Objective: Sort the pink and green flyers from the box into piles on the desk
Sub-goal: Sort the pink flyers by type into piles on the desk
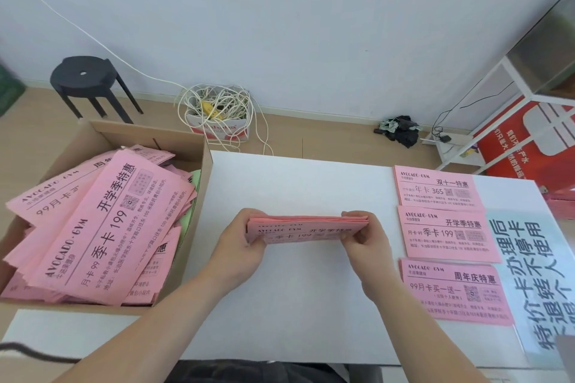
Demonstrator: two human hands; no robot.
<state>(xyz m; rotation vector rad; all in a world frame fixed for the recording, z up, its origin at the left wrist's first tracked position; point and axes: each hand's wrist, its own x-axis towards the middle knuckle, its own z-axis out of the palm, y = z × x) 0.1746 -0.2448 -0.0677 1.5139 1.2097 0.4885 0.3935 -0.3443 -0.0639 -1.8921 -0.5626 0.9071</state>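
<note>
Both hands are up over the middle of the desk (pixel 295 183), w/ a stack of pink flyers (pixel 306 228) caught between them. The left hand (pixel 242 239) grips the stack's left end, fingers curled round it, and the right hand (pixel 367 239) pinches the right end, thumb in front. So the stack spans hand to hand, long edge up, print facing the person. Can't tell if its lower edge touches the desk.

At the left edge of the desk sits the cardboard box (pixel 205 171), open. It's heaped w/ loose pink flyers (pixel 102 227) lying every which way, and a bit of green flyer (pixel 194 179) peeks out by the box's right wall. The left hand is near that wall, not touching it.

Along the right edge there are three pink piles in a column, flat, print up: far pile (pixel 435 185), middle pile (pixel 448 235), near pile (pixel 454 292). The right hand is just beside the middle pile, apart from it. Right of the piles lies a pale blue sheet (pixel 522 274) w/ big characters.

On the floor beyond the desk: a black stool (pixel 84 74) and a small box of cables (pixel 217 115) by the wall.
</note>
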